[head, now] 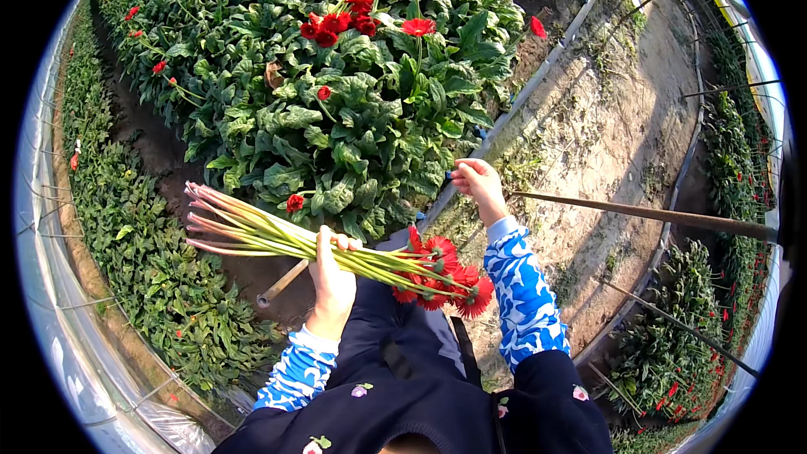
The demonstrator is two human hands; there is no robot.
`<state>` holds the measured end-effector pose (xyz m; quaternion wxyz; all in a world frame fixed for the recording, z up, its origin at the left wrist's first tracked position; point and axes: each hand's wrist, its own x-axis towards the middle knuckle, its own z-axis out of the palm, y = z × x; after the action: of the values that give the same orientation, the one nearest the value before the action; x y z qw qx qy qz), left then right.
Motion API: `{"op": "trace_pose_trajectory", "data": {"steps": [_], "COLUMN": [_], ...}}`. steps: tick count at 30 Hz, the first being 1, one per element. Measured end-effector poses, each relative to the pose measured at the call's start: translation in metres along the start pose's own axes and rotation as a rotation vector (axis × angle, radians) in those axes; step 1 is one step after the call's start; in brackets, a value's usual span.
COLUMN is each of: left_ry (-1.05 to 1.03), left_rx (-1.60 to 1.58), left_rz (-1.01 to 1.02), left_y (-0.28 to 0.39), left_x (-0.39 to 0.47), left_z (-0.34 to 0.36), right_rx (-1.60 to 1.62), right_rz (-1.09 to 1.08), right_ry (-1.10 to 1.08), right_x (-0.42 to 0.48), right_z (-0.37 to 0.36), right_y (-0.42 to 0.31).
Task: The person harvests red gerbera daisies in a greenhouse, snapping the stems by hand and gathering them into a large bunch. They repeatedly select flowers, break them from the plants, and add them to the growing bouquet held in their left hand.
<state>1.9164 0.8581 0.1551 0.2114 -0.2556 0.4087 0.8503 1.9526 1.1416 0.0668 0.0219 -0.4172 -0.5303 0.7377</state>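
Observation:
My left hand (333,287) grips a bunch of cut red gerberas (271,230) around the stems. The pale stem ends point left, and the red flower heads (451,274) hang to the right in front of my dark trousers. My right hand (479,189) is raised above those heads, its thumb and fingers drawn together. A small blue spot shows at its fingertips; whether it is held or lies on the grey pipe (536,75) behind is unclear. Ahead, a second bunch of red gerberas (340,22) lies on the leaves of the gerbera bed (284,120).
Single red gerberas (418,27) stand among the leaves. A long brown pole (630,208) crosses the bare soil path (618,120) on the right. Below the held stems, a pipe end (284,284) juts out. More plant rows and clear plastic sheeting (69,328) line the sides.

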Motion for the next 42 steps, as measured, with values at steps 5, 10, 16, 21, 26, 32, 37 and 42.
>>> {"op": "trace_pose_trajectory", "data": {"steps": [5, 10, 16, 21, 26, 32, 37, 42], "left_ry": [0.041, 0.03, 0.028, -0.035, 0.059, 0.345, 0.265, 0.364], "left_rx": [0.056, 0.033, 0.046, 0.097, 0.177, 0.283, 0.326, 0.395], "left_rz": [0.002, -0.036, -0.021, -0.02, -0.046, -0.075, -0.162, -0.242], "left_y": [-0.019, -0.035, -0.034, -0.042, -0.079, -0.147, -0.186, -0.206], "left_x": [0.039, 0.096, 0.162, 0.215, 0.252, 0.282, 0.304, 0.34], "left_z": [0.02, 0.053, 0.104, 0.141, 0.161, 0.148, 0.14, 0.124], "right_rx": [-0.067, -0.083, -0.02, 0.024, -0.013, -0.038, -0.124, -0.343], "right_rz": [0.036, 0.145, 0.253, 0.325, 0.375, 0.241, 0.3, 0.004], "right_ry": [-0.092, -0.132, -0.119, -0.155, -0.302, -0.318, -0.351, -0.44], "right_x": [0.064, 0.139, 0.21, 0.258, 0.303, 0.281, 0.258, 0.257], "right_z": [0.033, 0.051, 0.065, 0.083, 0.076, 0.045, 0.02, 0.025], "right_y": [-0.023, -0.049, -0.069, -0.092, -0.075, -0.034, -0.006, 0.007]}}
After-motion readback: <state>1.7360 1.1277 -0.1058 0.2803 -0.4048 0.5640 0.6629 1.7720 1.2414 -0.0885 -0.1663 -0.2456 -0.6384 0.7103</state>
